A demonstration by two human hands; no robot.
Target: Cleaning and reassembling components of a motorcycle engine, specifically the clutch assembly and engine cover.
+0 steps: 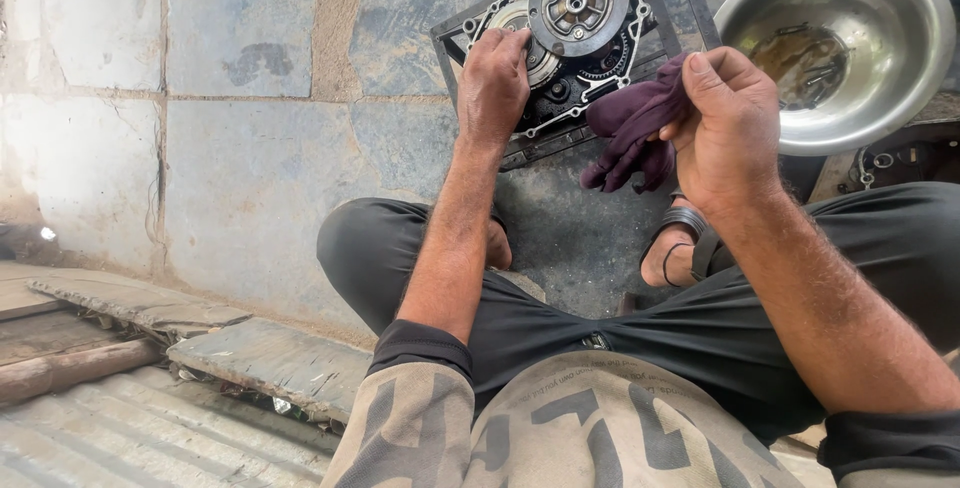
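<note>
I'm squatting over the engine clutch assembly [575,43], which lies on the stone floor [250,178] at the far centre, its round pressure plate [580,3] facing up. A steel bowl [850,48] with small parts and oily liquid sits far right. Step looks like wiping the casing. My left hand [492,83] reaches straight out, fingers curled down over the casing's left edge, bracing it. My right hand [728,128], wrist bent inward, pinches a dark purple rag [635,133] just right of the casing. Next move probably needs the rag pressed onto the gasket face.
</note>
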